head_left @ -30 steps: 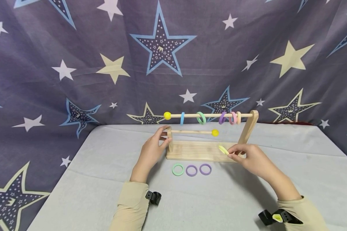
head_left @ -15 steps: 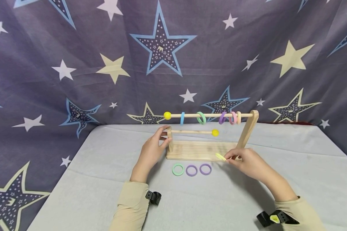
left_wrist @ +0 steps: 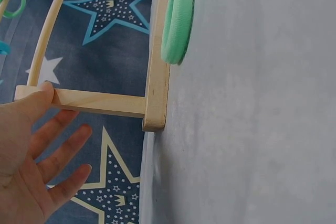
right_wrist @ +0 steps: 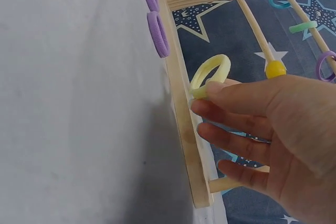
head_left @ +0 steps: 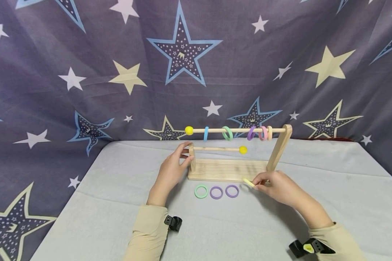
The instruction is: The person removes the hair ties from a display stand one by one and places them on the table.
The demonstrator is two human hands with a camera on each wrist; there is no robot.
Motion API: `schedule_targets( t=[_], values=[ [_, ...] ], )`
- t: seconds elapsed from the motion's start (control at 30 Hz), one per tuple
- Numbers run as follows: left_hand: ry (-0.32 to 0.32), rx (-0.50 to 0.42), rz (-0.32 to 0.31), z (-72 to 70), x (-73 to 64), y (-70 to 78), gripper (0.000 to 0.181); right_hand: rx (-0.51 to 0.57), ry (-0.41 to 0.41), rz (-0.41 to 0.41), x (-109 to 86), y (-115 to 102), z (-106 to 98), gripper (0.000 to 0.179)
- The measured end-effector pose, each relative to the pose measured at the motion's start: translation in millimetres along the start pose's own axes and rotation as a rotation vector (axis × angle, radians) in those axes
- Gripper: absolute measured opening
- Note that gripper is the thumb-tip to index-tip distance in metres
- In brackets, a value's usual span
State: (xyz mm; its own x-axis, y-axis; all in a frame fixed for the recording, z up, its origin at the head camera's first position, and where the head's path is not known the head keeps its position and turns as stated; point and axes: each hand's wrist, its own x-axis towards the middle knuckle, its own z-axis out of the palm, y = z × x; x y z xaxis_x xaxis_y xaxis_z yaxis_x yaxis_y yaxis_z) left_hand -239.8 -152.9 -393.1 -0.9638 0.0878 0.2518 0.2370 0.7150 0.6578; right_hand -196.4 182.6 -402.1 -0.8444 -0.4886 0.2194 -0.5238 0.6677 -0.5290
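In the head view, my right hand [head_left: 277,186] pinches a pale yellow hair tie [head_left: 248,182] between thumb and fingers, just over the front edge of a wooden rack [head_left: 227,170]. The right wrist view shows the yellow hair tie [right_wrist: 211,74] as an upright loop, its other fingers spread loosely. My left hand [head_left: 173,168] holds the rack's short left post, the thumb on one side and the fingers on the other. Along the rack's upper rod hang a blue hair tie [head_left: 206,134], a green one, and purple, pink and peach ones to the right. The lower rod [head_left: 215,149] carries no hair ties.
A green hair tie [head_left: 201,191] and two purple hair ties [head_left: 216,193] lie flat in a row on the grey cloth [head_left: 215,228] before the rack. Yellow balls cap both rods. A star-patterned curtain [head_left: 196,72] hangs behind.
My right hand has moved down and slightly left with the yellow hair tie, from above the rack's base to its front edge. The left hand stays on the post.
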Motion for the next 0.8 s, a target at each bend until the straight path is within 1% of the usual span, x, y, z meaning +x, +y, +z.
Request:
schedule_targets(
  t=[0.27,0.57,0.8],
  values=[
    [-0.005,0.000,0.000,-0.2,0.2,0.3,0.046,-0.023,-0.025,-0.001,-0.5,0.0,3.0,0.010],
    [-0.011,-0.008,-0.009,-0.4,-0.4,0.2,0.046,-0.069,-0.031,-0.001,-1.8,0.9,7.4,0.012],
    [-0.013,-0.007,-0.011,-0.8,-0.8,-0.1,0.046,-0.062,-0.032,-0.005,-2.3,1.9,8.7,0.014]
  ],
)
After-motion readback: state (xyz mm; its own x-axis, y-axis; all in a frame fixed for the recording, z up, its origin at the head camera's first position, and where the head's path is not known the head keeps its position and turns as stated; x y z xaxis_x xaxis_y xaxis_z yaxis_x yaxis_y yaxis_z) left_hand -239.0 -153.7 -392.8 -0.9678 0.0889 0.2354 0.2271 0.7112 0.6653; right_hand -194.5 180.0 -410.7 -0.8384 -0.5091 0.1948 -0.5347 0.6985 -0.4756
